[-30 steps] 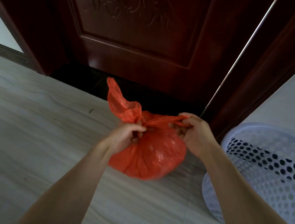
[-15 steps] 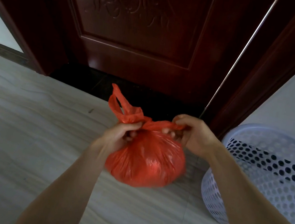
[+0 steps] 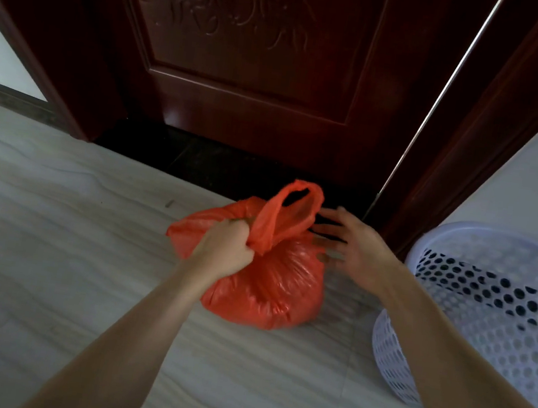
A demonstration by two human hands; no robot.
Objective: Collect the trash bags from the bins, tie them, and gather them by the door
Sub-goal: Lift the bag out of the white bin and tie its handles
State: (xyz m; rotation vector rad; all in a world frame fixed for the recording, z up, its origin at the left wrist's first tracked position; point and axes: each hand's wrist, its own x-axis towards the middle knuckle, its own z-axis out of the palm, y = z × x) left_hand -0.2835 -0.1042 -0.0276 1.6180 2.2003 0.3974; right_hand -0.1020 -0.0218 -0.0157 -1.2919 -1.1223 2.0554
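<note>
Head view, looking down at both hands over the floor (image 3: 48,242). The left hand (image 3: 225,249) is clenched around the gathered neck of a red bag (image 3: 280,285), fingers curled tight into the plastic. One handle loop (image 3: 288,217) stands upright just right of this hand, between the two hands. A second fold of red plastic spreads out to the left of the left hand and beyond it. The bag is full and rounded, and lies below and between the hands; whether it rests on the floor or hangs just above it cannot be told.

The right hand (image 3: 349,246) is released, fingers spread and straight, holding nothing. It is blurred by motion. Its fingertips lie just beside the handle loop; whether they touch it cannot be told.

Beyond both hands stands a dark red door (image 3: 253,56) with a carved panel, a dark threshold (image 3: 218,162) at its foot. The bag is near this threshold. To the right of the right forearm stands a white perforated bin (image 3: 502,305), apart from the bag. Pale wall (image 3: 525,164) shows beyond the bin.
</note>
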